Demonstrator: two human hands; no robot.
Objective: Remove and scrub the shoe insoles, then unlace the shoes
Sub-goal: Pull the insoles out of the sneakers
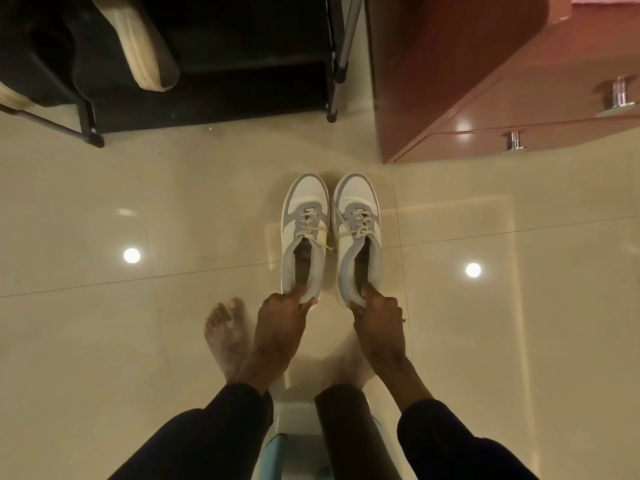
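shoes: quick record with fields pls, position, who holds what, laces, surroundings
shoes: left shoe and right shoe, white and grey, side by side, toes pointing away from the person
left hand: grips the left shoe's heel
right hand: grips the right shoe's heel
laces: threaded on both shoes
surface: glossy tiled floor; shoes lifted or resting, cannot tell
nearby: black shoe rack, wooden cabinet, bare foot

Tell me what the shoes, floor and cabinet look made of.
The shoes: smooth white and grey uppers, probably synthetic leather; woven laces. The floor: polished tile, bright reflections, thin grout lines. The cabinet: glossy reddish wood or laminate; cannot tell which.
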